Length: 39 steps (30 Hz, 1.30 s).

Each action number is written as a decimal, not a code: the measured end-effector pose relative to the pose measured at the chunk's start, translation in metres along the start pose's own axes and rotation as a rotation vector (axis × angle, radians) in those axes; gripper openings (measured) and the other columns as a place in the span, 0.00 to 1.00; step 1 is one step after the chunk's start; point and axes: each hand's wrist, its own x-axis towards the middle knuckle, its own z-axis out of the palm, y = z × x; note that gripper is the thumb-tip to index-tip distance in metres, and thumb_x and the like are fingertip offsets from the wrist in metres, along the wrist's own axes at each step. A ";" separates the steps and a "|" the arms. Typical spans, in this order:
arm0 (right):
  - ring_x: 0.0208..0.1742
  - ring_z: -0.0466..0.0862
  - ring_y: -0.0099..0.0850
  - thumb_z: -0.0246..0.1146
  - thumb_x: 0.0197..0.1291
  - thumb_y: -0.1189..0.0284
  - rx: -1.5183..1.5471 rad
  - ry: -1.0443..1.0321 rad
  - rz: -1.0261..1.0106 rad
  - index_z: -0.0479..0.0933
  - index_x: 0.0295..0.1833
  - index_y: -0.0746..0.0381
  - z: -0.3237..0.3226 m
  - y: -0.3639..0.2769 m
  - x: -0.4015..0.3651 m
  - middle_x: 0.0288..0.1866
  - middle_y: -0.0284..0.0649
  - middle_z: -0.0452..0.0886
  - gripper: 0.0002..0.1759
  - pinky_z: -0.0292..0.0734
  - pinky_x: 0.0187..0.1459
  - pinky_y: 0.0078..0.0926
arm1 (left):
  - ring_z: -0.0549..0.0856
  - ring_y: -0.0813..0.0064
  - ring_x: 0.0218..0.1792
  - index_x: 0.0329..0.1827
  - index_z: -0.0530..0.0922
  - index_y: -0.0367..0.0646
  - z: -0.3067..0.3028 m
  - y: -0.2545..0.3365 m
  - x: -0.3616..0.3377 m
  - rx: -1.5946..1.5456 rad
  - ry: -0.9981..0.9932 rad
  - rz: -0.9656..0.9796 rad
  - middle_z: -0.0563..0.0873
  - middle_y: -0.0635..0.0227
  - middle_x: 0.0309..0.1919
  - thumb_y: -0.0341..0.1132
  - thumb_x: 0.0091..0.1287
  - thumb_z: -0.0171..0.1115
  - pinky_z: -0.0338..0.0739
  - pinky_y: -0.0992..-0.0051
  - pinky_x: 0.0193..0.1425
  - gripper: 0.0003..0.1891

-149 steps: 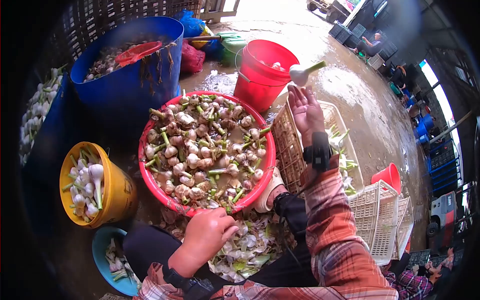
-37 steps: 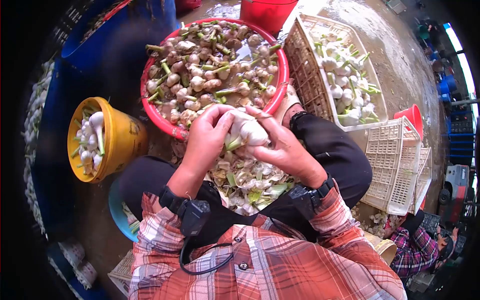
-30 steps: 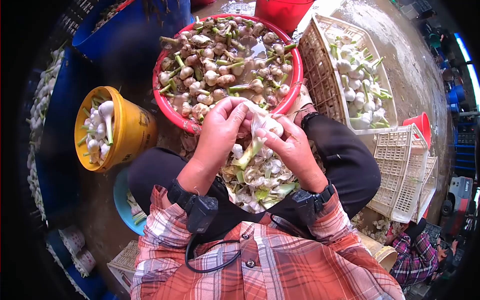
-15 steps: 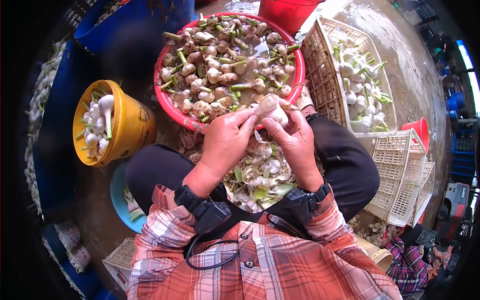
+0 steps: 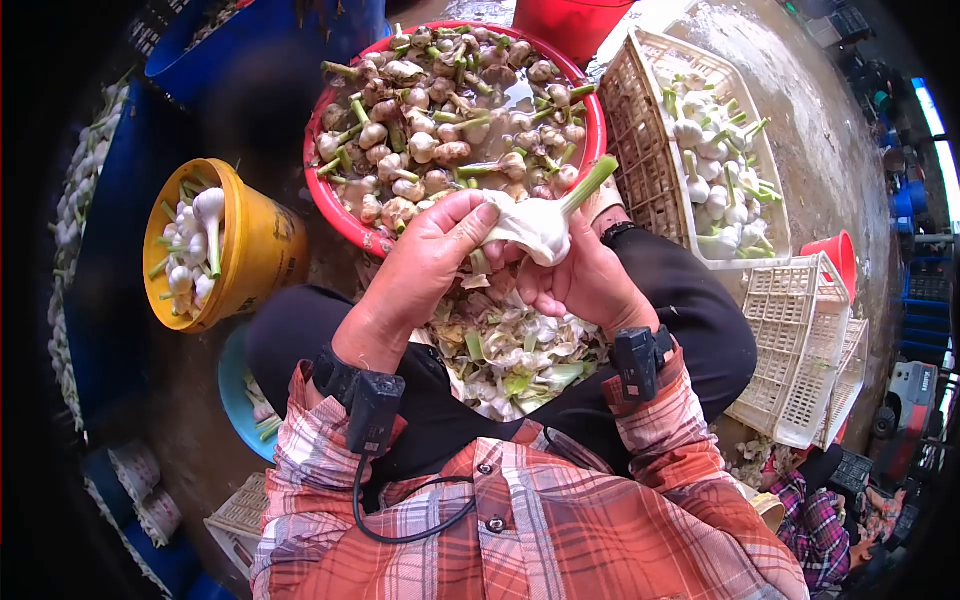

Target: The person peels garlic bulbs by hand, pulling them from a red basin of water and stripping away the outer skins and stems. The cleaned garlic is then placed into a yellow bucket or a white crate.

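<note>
A white garlic bulb [image 5: 545, 238] is held between my two hands, its green stem pointing up and right. My right hand [image 5: 592, 275] wraps round the bulb from the right and below. On the other side, my left hand [image 5: 425, 250] pinches the garlic skin [image 5: 505, 217], a pale sheet stretching from the bulb. Just beyond lies a red basin [image 5: 318, 205] of unpeeled, dirt-stained garlic in murky water. Between my legs is a heap of peeled-off garlic skins [image 5: 530, 355], below my hands.
At left stand a yellow bucket [image 5: 262, 245] of clean garlic and a blue basin [image 5: 236, 390]. A cream crate [image 5: 640, 130] of white garlic is at right, with stacked crates [image 5: 790, 330] and a red bucket [image 5: 838, 258] nearby. Another person [image 5: 815, 520] sits at lower right.
The bulb has turned so its green stem now shows at upper right. My left hand has moved left and down, drawing skin out, and my right hand has turned underneath the bulb.
</note>
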 end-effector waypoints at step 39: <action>0.41 0.90 0.30 0.68 0.70 0.65 -0.834 0.579 -0.462 0.74 0.63 0.63 -0.063 -0.167 0.168 0.47 0.45 0.86 0.22 0.84 0.35 0.21 | 0.88 0.65 0.48 0.53 0.85 0.50 -0.004 0.009 -0.003 1.222 0.149 0.312 0.90 0.69 0.42 0.36 0.67 0.67 0.69 0.50 0.71 0.12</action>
